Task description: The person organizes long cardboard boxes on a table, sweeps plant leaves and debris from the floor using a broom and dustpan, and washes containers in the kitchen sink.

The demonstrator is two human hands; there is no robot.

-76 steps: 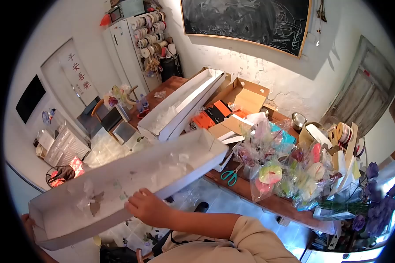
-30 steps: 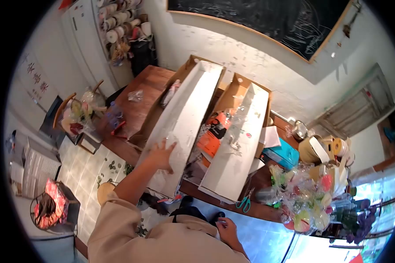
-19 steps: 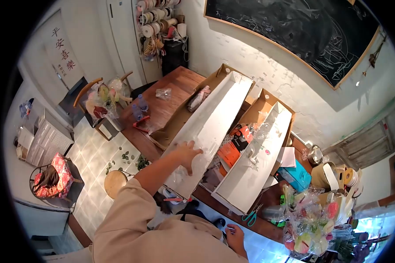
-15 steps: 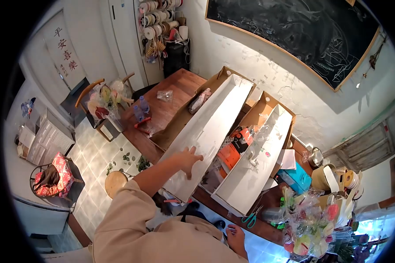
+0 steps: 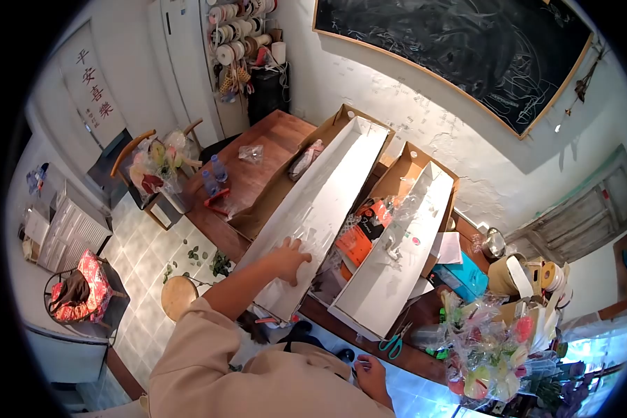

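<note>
While the left hand [image 5: 288,262] spread a seemingly unfilled grip over plastic [image 5: 309,235] inside the white box [image 5: 348,175], gathering likely called for closing, the right hand [image 5: 371,377] too unclear to tell.

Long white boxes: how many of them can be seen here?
2. The left box is beneath the left hand; the right box is beside it, nearer to the blackboard. Others could be hidden.
</note>
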